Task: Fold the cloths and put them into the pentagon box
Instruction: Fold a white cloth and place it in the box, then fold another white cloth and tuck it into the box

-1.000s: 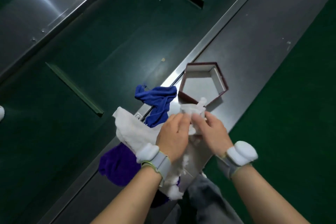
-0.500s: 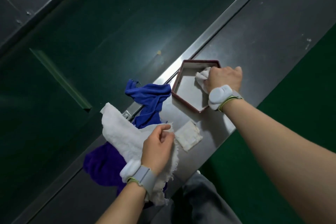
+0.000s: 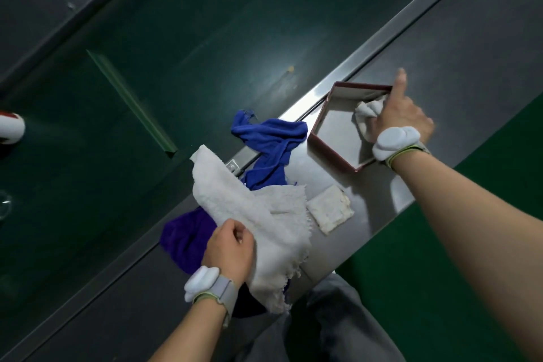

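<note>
Steel counter [image 3: 440, 47] now shows a white wad [image 3: 368, 112] carried to the box [image 3: 332, 153] at one o'clock, right hand [image 3: 402, 117] closed on it, while left hand [image 3: 230, 247] clutches the towel [image 3: 264, 214], unfolded.

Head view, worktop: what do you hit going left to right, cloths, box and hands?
Purple cloth → left hand → large white cloth → folded white square → pentagon box → small white cloth → right hand. Blue cloth omitted: overlaps.
</note>
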Motion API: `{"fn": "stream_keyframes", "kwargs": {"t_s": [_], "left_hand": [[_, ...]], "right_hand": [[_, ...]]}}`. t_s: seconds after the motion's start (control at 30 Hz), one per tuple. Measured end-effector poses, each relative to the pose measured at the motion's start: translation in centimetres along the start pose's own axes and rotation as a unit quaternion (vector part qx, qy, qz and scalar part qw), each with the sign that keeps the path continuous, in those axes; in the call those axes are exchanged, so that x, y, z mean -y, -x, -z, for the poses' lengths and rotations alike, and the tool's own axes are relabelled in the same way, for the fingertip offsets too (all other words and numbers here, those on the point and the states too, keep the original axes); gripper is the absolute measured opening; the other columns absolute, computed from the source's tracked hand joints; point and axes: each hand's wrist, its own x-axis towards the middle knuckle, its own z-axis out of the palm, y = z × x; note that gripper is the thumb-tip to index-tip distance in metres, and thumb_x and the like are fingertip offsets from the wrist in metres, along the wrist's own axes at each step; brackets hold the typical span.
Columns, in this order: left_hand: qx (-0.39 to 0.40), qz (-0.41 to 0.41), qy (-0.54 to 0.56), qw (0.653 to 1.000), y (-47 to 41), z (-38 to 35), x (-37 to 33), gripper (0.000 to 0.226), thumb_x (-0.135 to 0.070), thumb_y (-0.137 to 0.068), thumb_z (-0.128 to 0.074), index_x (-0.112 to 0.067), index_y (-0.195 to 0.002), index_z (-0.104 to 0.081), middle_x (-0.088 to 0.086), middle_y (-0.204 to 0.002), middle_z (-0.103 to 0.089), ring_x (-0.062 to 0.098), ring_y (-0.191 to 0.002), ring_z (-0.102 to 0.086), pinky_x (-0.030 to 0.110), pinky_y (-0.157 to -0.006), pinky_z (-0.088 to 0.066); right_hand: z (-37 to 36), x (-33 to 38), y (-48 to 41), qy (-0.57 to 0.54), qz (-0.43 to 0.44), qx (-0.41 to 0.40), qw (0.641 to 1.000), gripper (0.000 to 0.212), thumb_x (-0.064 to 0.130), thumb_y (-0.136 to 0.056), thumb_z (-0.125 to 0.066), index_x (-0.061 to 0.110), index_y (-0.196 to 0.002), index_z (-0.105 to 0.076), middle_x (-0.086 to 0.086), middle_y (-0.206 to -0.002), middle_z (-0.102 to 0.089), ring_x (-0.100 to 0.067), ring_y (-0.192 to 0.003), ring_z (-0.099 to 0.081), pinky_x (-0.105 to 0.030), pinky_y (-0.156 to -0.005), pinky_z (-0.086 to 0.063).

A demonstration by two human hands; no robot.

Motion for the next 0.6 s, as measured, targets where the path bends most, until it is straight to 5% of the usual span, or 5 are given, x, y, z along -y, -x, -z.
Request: {"fn": "stream_keyframes", "kwargs": {"t_s": [0.13, 0.23, 0.33, 0.43, 0.6], "left_hand": [[-0.041, -0.038, -0.012, 0.998, -1.2, 0.8, 0.7, 0.010, -0.033, -0.086, -0.056, -0.023, -0.085, -0.058, -0.001, -0.089, -0.059, 0.024, -0.081, -0.058, 0.028, -0.062, -0.038], [-0.036, -0.213, -0.111, 0.970, -2.6, 0.8, 0.5, 0.013, -0.030, -0.089, -0.053, -0.022, -0.093, -0.061, 0.002, -0.099, -0.063, 0.027, -0.090, -0.058, 0.036, -0.073, -0.045], [-0.030, -0.396, -0.223, 0.890, -3.9, 0.2, -0.9, 0.019, -0.030, -0.086, -0.056, -0.028, -0.105, -0.059, -0.005, -0.114, -0.062, 0.023, -0.100, -0.056, 0.038, -0.078, -0.040], [-0.002, -0.410, -0.310, 0.858, -5.3, 0.4, -1.6, 0.020, -0.028, -0.083, -0.054, -0.033, -0.102, -0.054, -0.010, -0.113, -0.061, 0.023, -0.100, -0.050, 0.039, -0.076, -0.023], [-0.016, -0.331, -0.349, 0.877, -5.5, 1.7, -1.3, 0.018, -0.033, -0.089, -0.036, -0.028, -0.092, -0.053, -0.006, -0.084, -0.069, 0.025, -0.086, -0.053, 0.043, -0.080, -0.020]], "right_hand": [[2.4, 0.2, 3.0, 0.017, -0.015, -0.084, 0.996, 0.111, 0.065, -0.064, -0.070, 0.026, -0.147, -0.007, -0.020, -0.130, -0.048, -0.038, -0.114, -0.045, -0.053, -0.086, -0.038], [2.2, 1.7, 9.1, -0.079, 0.135, -0.198, 0.968, 0.057, 0.052, -0.080, -0.058, 0.019, -0.125, -0.044, -0.013, -0.112, -0.057, -0.031, -0.096, -0.052, -0.043, -0.081, -0.043], [-1.3, 3.9, 14.5, -0.073, 0.266, -0.010, 0.961, 0.027, 0.039, -0.092, -0.044, 0.018, -0.090, -0.061, -0.003, -0.084, -0.066, -0.024, -0.070, -0.060, -0.032, -0.062, -0.049], [-6.2, 5.4, 16.2, 0.036, 0.270, 0.160, 0.949, 0.018, 0.027, -0.093, -0.042, 0.018, -0.099, -0.057, -0.006, -0.103, -0.063, -0.031, -0.095, -0.059, -0.038, -0.070, -0.045], [-8.2, 5.8, 16.7, 0.159, 0.195, 0.120, 0.960, 0.020, 0.025, -0.085, -0.047, 0.018, -0.101, -0.058, -0.009, -0.102, -0.063, -0.032, -0.101, -0.049, -0.042, -0.076, -0.034]]}}
